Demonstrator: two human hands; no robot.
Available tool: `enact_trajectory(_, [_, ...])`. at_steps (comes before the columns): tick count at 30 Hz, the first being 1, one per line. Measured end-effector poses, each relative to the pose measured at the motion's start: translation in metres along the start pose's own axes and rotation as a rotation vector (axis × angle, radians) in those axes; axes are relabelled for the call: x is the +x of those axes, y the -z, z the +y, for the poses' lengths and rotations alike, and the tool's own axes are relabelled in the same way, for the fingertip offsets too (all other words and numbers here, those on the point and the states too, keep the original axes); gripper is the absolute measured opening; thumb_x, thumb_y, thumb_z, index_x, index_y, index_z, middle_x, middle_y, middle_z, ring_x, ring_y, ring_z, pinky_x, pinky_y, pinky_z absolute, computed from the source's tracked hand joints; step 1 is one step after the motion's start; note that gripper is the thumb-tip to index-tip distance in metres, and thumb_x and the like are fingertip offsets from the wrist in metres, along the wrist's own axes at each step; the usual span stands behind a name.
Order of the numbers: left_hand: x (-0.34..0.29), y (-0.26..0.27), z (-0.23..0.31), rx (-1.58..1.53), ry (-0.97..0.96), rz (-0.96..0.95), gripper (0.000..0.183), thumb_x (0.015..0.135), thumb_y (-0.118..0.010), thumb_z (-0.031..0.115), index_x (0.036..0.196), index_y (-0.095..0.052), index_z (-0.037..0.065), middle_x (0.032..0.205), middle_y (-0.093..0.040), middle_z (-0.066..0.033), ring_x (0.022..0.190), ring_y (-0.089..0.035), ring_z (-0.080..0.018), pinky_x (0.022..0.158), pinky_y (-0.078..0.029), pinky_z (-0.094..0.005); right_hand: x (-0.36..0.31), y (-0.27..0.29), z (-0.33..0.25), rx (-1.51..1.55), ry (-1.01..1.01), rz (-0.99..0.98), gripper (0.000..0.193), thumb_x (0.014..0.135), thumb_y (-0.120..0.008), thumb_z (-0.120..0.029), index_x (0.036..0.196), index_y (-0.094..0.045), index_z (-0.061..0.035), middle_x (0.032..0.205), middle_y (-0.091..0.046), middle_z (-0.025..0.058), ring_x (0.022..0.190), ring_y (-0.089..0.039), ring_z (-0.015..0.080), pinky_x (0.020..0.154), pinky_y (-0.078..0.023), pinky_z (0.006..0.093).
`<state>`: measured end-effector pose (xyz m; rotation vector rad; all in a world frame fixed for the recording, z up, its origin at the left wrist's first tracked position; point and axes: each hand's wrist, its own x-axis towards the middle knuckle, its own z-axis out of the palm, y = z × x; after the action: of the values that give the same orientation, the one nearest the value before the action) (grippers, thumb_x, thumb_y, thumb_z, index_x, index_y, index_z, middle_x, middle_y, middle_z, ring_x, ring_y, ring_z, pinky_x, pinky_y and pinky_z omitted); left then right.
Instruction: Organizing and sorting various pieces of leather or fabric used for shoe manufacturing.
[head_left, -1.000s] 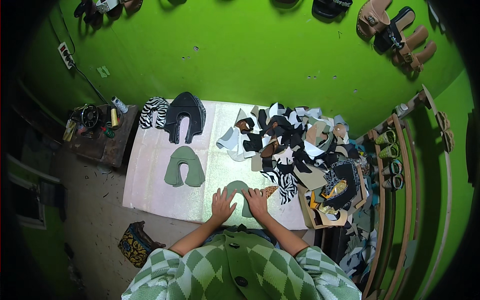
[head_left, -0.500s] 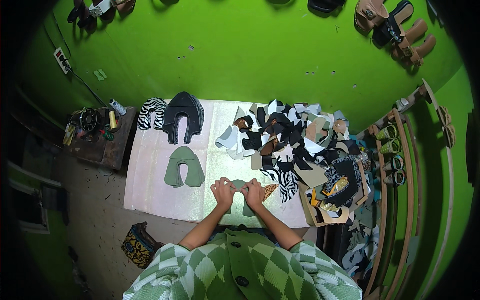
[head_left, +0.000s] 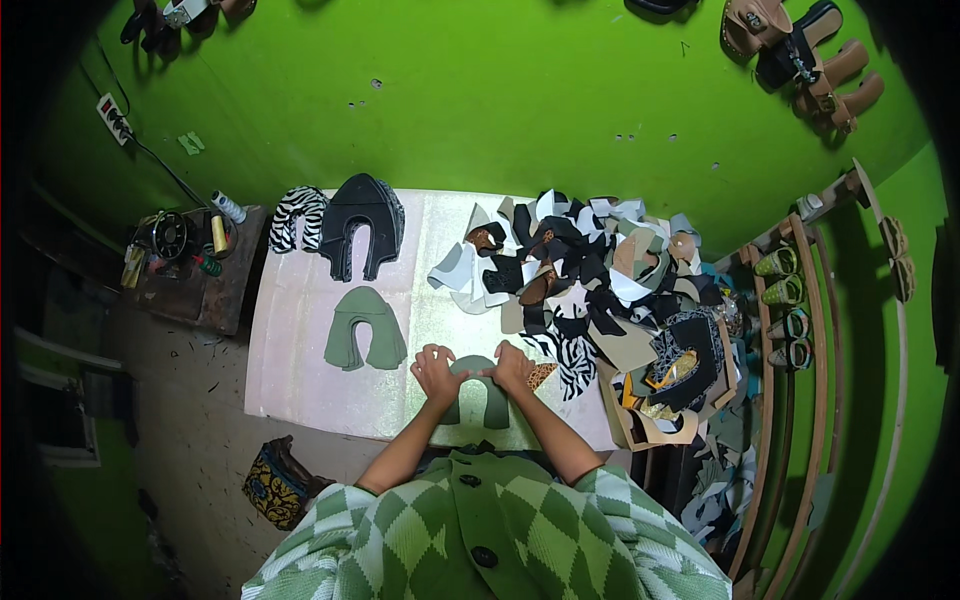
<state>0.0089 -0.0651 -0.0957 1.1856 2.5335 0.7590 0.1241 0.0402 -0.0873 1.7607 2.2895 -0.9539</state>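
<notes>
A green U-shaped shoe upper piece (head_left: 496, 405) lies on the table near its front edge, its curved end away from me and its two legs toward me. On the left side of that curve my left hand (head_left: 435, 374) grips it, thumb pressed on top. My right hand (head_left: 513, 367) holds the right side the same way, fingers bent. Both thumbs nearly meet at the curve. To the left sits a stack of matching green upper pieces (head_left: 345, 330). A small leopard-print scrap (head_left: 541, 376) lies beside my right hand.
Black U-shaped pieces (head_left: 341, 220) and zebra-print ones (head_left: 298, 215) lie at the table's far left. A heap of mixed scraps (head_left: 560, 250) covers the far right, with an open cardboard box (head_left: 652, 440) at the right edge. A wooden rack (head_left: 815, 400) with sandals stands further right.
My fingers have lifted and spread slightly outward at the curve, while the thumbs stay on the piece. More of the green piece now shows between my hands.
</notes>
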Motion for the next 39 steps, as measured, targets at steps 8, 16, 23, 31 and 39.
enact_trajectory(8, [0.002,0.006,-0.006,0.021,0.066,-0.017,0.051,0.051,-0.087,0.026,0.087,-0.053,0.015,0.104,-0.044,-0.0048,0.103,-0.040,-0.0251,0.087,-0.026,-0.0390,0.008,-0.008,0.022,0.056,0.054,0.022,0.040,0.054,-0.087,-0.027,0.079,-0.060,-0.0113,0.073,-0.063,0.0010,0.073,-0.062,0.0182,0.065,-0.046,0.0332])
enact_trajectory(16, [0.000,0.008,-0.004,0.082,0.144,-0.029,0.040,0.055,-0.084,0.028,0.086,-0.062,0.017,0.100,-0.051,-0.0033,0.100,-0.044,-0.0230,0.084,-0.028,-0.0379,0.000,-0.010,0.027,0.088,0.084,0.100,0.028,0.060,-0.083,-0.017,0.078,-0.063,-0.0076,0.072,-0.065,0.0055,0.071,-0.063,0.0212,0.065,-0.048,0.0338])
enact_trajectory(23, [0.004,0.007,0.010,0.206,0.245,-0.217,0.027,0.061,-0.081,0.026,0.081,-0.065,0.016,0.088,-0.062,-0.0044,0.089,-0.057,-0.0212,0.078,-0.032,-0.0380,0.000,-0.024,0.023,-0.100,0.024,0.175,0.019,0.064,-0.079,-0.021,0.069,-0.067,-0.0067,0.074,-0.066,0.0153,0.072,-0.065,0.0316,0.067,-0.051,0.0402])
enact_trajectory(31, [0.004,-0.014,-0.009,-0.066,0.317,-0.169,0.026,0.063,-0.080,0.020,0.078,-0.063,0.009,0.085,-0.064,-0.0088,0.082,-0.063,-0.0277,0.072,-0.046,-0.0412,0.000,-0.044,0.021,-0.137,0.033,0.285,0.027,0.067,-0.076,-0.018,0.082,-0.061,0.0000,0.081,-0.064,0.0205,0.080,-0.064,0.0344,0.072,-0.051,0.0406])
enact_trajectory(39, [0.006,-0.018,-0.016,-0.079,0.324,-0.230,0.023,0.061,-0.080,0.019,0.075,-0.066,0.007,0.081,-0.064,-0.0107,0.077,-0.063,-0.0279,0.069,-0.050,-0.0387,-0.008,-0.017,0.014,-0.076,0.058,0.113,0.007,0.077,-0.060,-0.004,0.079,-0.064,0.0002,0.083,-0.066,0.0195,0.081,-0.066,0.0338,0.069,-0.054,0.0395])
